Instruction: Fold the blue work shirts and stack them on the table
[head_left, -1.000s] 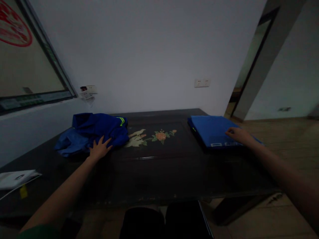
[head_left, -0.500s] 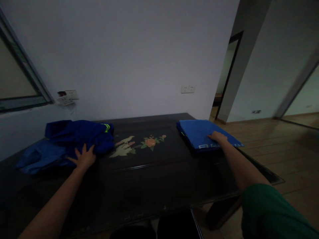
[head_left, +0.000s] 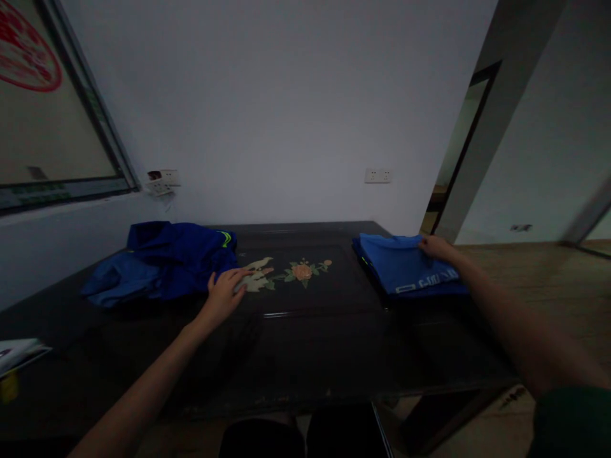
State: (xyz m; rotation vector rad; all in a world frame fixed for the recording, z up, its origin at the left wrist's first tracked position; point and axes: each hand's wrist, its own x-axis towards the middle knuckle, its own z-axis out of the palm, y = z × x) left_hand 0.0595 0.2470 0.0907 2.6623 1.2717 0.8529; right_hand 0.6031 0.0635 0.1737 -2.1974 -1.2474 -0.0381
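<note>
At the right of the dark table lies a folded stack of blue clothes (head_left: 389, 261), its lighter top piece bearing white lettering along the near side. My right hand (head_left: 436, 248) is closed on the far right part of that top piece, and the cloth wrinkles beside the fingers. My left hand (head_left: 226, 289) hovers over or touches the tabletop by the bird-and-flower picture; I cannot tell which. Its fingers are stretched out with nothing in them. Just left of it sits a loose heap of dark blue clothing (head_left: 186, 254) with yellow-green stripes, and a lighter blue crumpled garment (head_left: 124, 277) beside it.
The dark table (head_left: 305, 353) carries an inlaid flower (head_left: 301, 271). A white booklet or paper (head_left: 19, 353) lies at the left edge. Behind the table stands a pale wall with sockets (head_left: 378, 175); a window (head_left: 62, 127) is at the left.
My left hand has left the clothing heap and moved right over the table. My right hand has shifted to the far side of the folded stack, and the top cloth is now wrinkled. The view turned left.
</note>
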